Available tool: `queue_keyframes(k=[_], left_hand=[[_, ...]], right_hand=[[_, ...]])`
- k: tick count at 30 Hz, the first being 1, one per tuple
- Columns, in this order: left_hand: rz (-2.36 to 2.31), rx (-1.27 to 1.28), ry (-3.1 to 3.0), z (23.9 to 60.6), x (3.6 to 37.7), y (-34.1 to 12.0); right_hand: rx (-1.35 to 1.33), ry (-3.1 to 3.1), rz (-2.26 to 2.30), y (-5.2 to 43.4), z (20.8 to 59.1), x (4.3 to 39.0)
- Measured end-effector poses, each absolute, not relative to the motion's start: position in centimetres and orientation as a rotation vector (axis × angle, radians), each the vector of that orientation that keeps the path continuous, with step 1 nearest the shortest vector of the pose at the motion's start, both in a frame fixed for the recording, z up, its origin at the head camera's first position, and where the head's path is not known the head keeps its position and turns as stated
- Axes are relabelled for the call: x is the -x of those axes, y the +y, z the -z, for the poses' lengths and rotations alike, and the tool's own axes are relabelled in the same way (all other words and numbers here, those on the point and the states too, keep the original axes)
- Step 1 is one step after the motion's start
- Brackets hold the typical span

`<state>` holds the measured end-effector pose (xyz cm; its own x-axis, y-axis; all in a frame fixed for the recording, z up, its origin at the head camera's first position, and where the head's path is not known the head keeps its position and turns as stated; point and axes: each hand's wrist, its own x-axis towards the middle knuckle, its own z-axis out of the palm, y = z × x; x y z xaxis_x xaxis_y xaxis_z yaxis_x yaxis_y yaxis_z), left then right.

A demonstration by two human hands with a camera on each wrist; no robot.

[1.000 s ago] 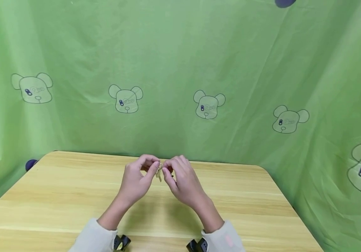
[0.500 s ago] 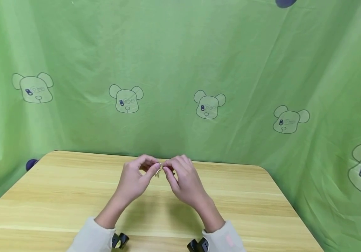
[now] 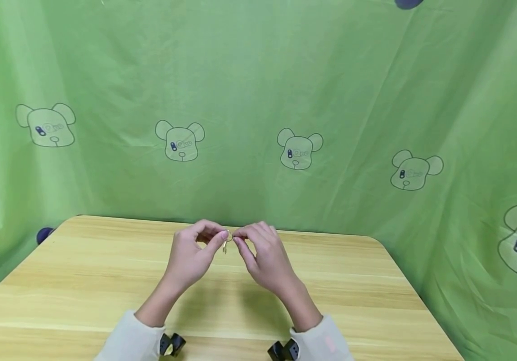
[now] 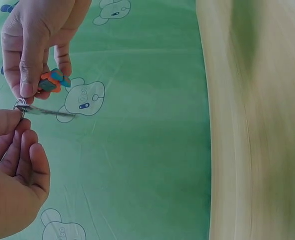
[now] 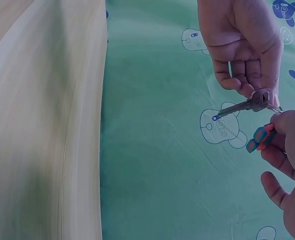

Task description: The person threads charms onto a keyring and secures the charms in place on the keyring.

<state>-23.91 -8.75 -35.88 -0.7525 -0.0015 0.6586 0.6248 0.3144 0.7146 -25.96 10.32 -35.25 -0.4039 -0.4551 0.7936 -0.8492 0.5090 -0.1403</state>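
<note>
Head view: we hold our left hand (image 3: 195, 250) and right hand (image 3: 263, 253) fingertip to fingertip above the wooden table (image 3: 82, 281), a key (image 3: 225, 244) pinched between them; since a second ago it has barely moved, so the ring work looks unfinished. Left wrist view: our left fingers (image 4: 5, 122) pinch the key ring (image 4: 20, 106) at the key's head. Right wrist view: our right fingers (image 5: 287, 125) grip an orange-blue charm (image 5: 260, 138) beside the ring.

Both hands meet above the table (image 3: 105, 281): left hand (image 3: 192, 255) and right hand (image 3: 265, 258) pinching, fingertips nearly touching.
</note>
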Motion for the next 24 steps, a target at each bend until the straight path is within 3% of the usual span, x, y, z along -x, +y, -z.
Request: queue_keyframes(k=[11,24], left_hand=[[1.631,0.455,-2.014,35.42,23.66,-8.58],[1.619,0.528,-2.057,35.51,23.7,-8.71]], right_hand=[[-1.106,-2.035,-0.854,10.18,35.34,25.97],[-1.108,-2.062,-0.967,10.23,35.17,25.65]])
